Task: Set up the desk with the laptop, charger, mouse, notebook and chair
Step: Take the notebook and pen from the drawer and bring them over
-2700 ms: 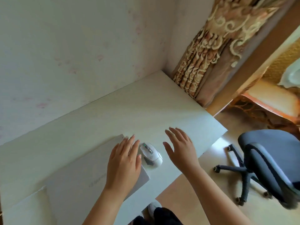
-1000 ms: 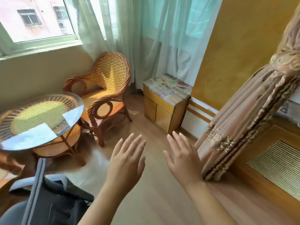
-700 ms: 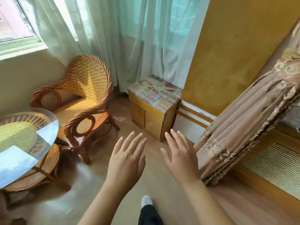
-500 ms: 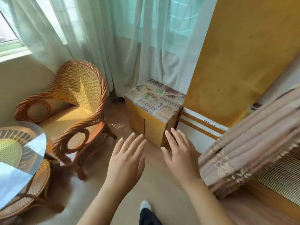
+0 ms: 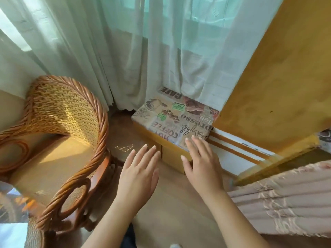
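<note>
Reaching toward a low cabinet (image 5: 172, 122), the left hand (image 5: 138, 174) and right hand (image 5: 200, 163) hang spread and empty, apparently seeking desk items; none is in view.

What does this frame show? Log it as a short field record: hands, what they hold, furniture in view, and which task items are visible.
left hand: open, fingers spread, palm down, holding nothing
right hand: open, fingers spread, holding nothing
nearest furniture: low wooden cabinet with a coffee-print cover, just beyond the fingertips
left of view: wicker armchair, seat empty
background: sheer curtains; yellow wall; patterned drape at lower right
floor: wood
task items visible: none; desk, laptop, charger, mouse, notebook and office chair are out of view
</note>
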